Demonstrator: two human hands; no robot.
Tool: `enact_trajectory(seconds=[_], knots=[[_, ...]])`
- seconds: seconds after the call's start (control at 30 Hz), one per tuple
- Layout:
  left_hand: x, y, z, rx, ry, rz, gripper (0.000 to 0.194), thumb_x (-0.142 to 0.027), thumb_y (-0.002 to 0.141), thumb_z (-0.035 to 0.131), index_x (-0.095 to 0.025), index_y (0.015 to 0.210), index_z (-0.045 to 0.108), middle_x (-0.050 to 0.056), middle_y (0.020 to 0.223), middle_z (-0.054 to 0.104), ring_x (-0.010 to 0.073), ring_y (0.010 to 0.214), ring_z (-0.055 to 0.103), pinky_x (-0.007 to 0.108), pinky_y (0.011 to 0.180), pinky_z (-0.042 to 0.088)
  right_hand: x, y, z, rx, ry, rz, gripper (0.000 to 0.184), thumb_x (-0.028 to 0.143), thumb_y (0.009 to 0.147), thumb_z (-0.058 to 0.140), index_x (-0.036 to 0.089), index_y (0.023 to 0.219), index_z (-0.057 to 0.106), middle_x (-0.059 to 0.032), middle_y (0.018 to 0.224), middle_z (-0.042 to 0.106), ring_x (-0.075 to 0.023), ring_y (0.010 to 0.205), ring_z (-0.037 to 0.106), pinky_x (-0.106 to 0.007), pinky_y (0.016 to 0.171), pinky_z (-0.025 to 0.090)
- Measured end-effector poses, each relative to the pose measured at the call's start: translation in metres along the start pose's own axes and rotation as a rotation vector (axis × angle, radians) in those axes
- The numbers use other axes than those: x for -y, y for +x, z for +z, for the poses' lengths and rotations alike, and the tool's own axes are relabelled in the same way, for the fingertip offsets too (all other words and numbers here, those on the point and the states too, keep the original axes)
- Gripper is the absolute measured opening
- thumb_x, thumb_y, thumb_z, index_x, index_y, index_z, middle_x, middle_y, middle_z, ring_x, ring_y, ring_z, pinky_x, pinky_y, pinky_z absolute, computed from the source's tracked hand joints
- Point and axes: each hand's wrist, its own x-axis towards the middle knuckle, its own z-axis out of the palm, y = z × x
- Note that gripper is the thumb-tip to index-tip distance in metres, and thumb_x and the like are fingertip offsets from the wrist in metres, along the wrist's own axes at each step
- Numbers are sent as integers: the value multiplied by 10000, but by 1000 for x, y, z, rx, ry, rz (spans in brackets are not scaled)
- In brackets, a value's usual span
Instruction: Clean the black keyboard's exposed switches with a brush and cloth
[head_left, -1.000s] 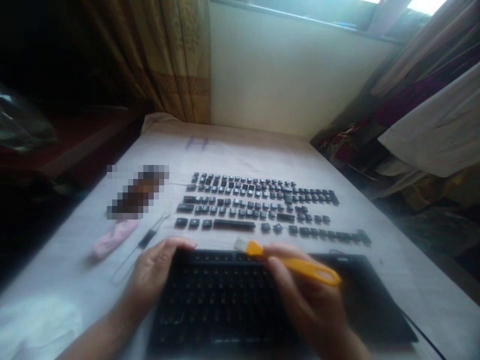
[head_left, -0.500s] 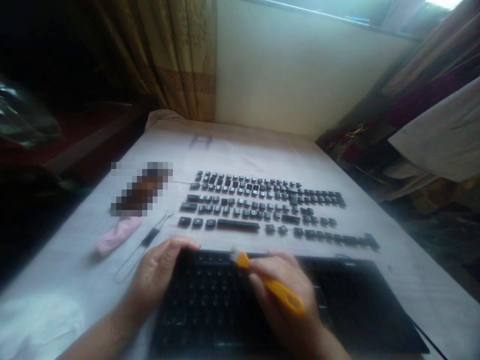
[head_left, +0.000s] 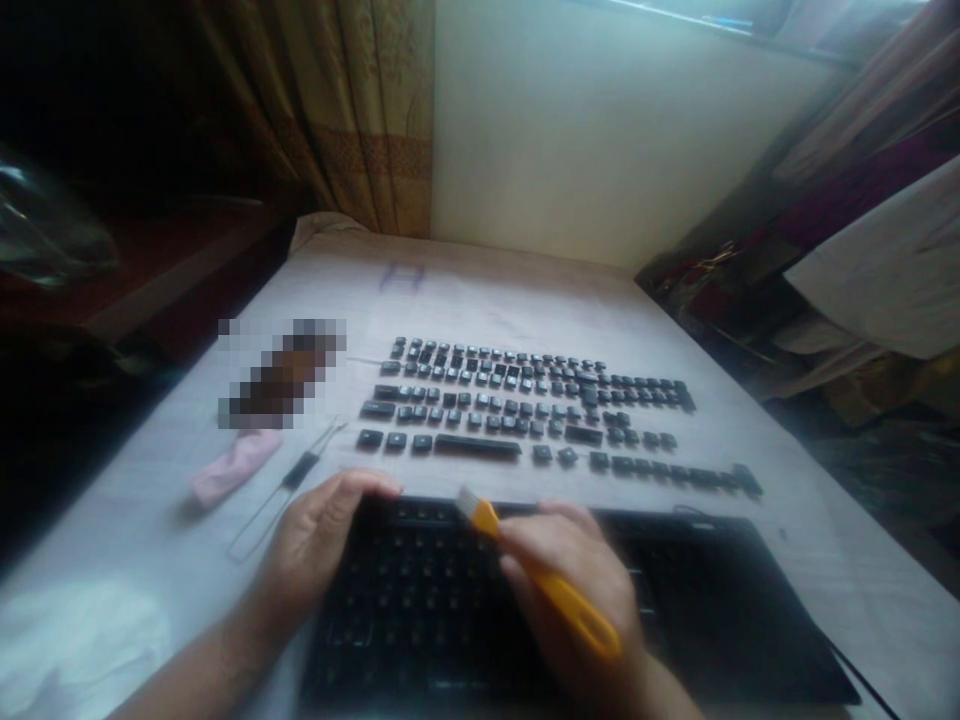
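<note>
Your right hand [head_left: 574, 580] grips the yellow brush [head_left: 551, 585]; your left [head_left: 319, 535] curls, touching the stripped keyboard's [head_left: 420, 600] far-left edge.

We see a pale, bare wall [head_left: 585, 140] with a window [head_left: 720, 12] along its top, letting in cool, bluish light. A patterned gold curtain [head_left: 367, 110] hangs to the left, above a dark reddish table [head_left: 180, 240], while pale cloths [head_left: 885, 260] hang in the dim right side.
</note>
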Motion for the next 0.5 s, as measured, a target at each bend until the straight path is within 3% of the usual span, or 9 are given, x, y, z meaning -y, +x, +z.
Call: enact_trajectory(seconds=[0.23,0.5], knots=[[0,0,-1,17,4,12,563,-683,925,418,-233,881,754,56,990,762,229,1029,687,306,951,548,1,0,-1,5,7,7,150,86,923,580,198,1003,639,-13,776,785,-162,649,751,-357,836,534],[7,2,-2,-6,2,-9,551,-669,925,421,-233,875,753,65,987,765,251,1025,684,353,966,551,-3,-7,1,-27,5,31,280,37,914,552,201,1117,655,-53,944,818,-182,815,783,-367,892,539]])
